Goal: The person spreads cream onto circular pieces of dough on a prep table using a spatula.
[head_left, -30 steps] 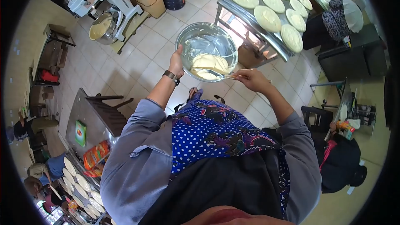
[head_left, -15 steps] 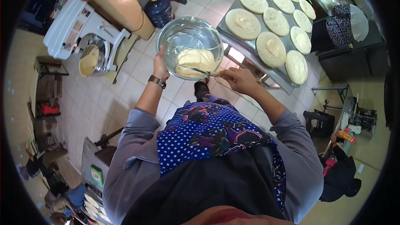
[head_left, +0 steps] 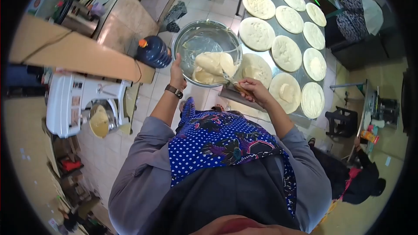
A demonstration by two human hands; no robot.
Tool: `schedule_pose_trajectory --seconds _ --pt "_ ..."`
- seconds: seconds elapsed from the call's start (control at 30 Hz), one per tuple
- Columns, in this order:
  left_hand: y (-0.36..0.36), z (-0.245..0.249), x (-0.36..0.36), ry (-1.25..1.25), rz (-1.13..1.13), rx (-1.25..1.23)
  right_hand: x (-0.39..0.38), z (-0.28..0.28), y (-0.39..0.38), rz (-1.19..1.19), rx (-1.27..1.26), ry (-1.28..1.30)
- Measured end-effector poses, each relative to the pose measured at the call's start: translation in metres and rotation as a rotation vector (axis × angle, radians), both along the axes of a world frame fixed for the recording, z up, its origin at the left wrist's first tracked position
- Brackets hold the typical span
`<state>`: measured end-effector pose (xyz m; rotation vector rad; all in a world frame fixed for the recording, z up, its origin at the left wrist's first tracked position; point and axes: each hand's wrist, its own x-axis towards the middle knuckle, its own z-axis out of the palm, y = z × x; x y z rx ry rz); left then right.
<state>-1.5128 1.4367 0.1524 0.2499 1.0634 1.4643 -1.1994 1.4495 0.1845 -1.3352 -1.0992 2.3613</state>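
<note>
My left hand (head_left: 177, 75) grips the left rim of a metal mixing bowl (head_left: 197, 39), thumb up along its outer wall. The bowl is tilted so its inside faces me. A thick mass of cream-coloured batter (head_left: 211, 67) sits in its lower part, with smears on the walls. In my right hand (head_left: 256, 92) is a spatula with a wooden handle (head_left: 242, 88); its metal blade enters the batter over the bowl's right edge. Close by, at the table's near corner, lies a pale dough round (head_left: 257, 67) with a wet-looking centre.
A metal table (head_left: 265, 47) carries several pale rounds, some topped with batter. To the left stand a white stand mixer (head_left: 72, 100) with its own bowl (head_left: 101, 119) and a blue water jug (head_left: 153, 51). Another person (head_left: 352, 174) is at the lower right.
The bowl and both hands have moved right, so the bowl overlaps the table's edge. The spatula's blade has lifted and turned in the batter. The view has shifted.
</note>
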Motion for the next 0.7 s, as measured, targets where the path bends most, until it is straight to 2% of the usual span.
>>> schedule_pose_trajectory --seconds 0.07,0.13,0.23,0.33,0.37,0.43,0.47,0.53,0.7 --pt "0.04 -0.009 -0.002 0.005 -0.002 -0.034 0.005 -0.005 0.015 -0.209 0.127 -0.027" --pt "0.086 -0.022 -0.009 0.06 -0.062 -0.031 0.007 -0.003 0.037 -0.32 0.131 -0.048" --pt "0.154 -0.056 -0.03 0.091 -0.176 -0.057 0.007 -0.007 0.068 -0.617 0.218 -0.175" --pt "0.213 -0.068 -0.046 0.127 -0.226 -0.021 0.015 -0.04 0.097 -0.805 0.441 -0.439" --pt "0.228 -0.068 -0.052 0.08 -0.273 -0.022 0.012 -0.053 0.101 -0.834 0.44 -0.461" --pt "0.255 -0.069 -0.066 0.035 -0.332 -0.022 -0.001 -0.079 0.111 -0.694 1.089 -1.33" --pt "0.266 -0.068 -0.074 0.031 -0.355 -0.022 -0.013 -0.083 0.115 -0.709 1.075 -1.348" --pt "0.282 -0.065 -0.088 0.103 -0.39 -0.095 -0.044 -0.092 0.119 -0.552 0.903 -1.676" --pt "0.316 -0.064 -0.106 0.022 -0.461 -0.062 -0.116 -0.1 0.109 -0.646 0.926 -1.681"
